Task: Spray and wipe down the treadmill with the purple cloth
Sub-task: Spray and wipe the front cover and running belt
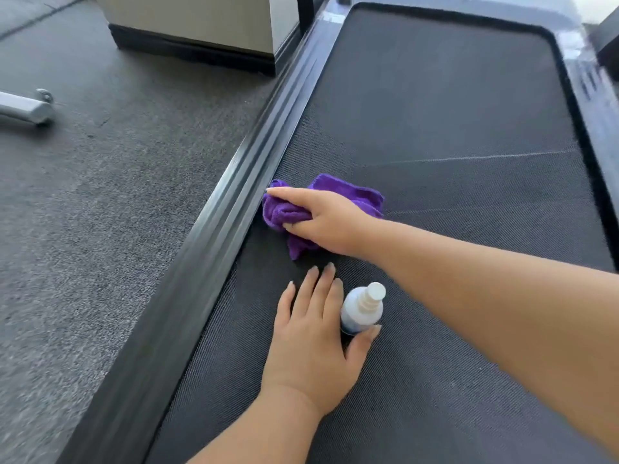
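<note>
The treadmill's dark woven belt [452, 112] fills the middle and right of the view. The black ribbed left side rail [214, 236] runs diagonally beside it. My right hand [321, 219] grips the crumpled purple cloth [348, 192] and presses it onto the belt right against that rail, index finger stretched forward. Nearer to me, my left hand [311, 339] lies flat on the belt with straight fingers. A small white spray bottle [361, 309] stands upright in the gap between its thumb and index finger, and the thumb touches it.
Grey carpet [100, 212] lies left of the treadmill. A beige box-like unit with a black base [201, 21] stands at the back left, close to the rail. A silver metal tube end [26, 108] lies on the carpet at far left. The treadmill's right rail [599, 105] borders the belt.
</note>
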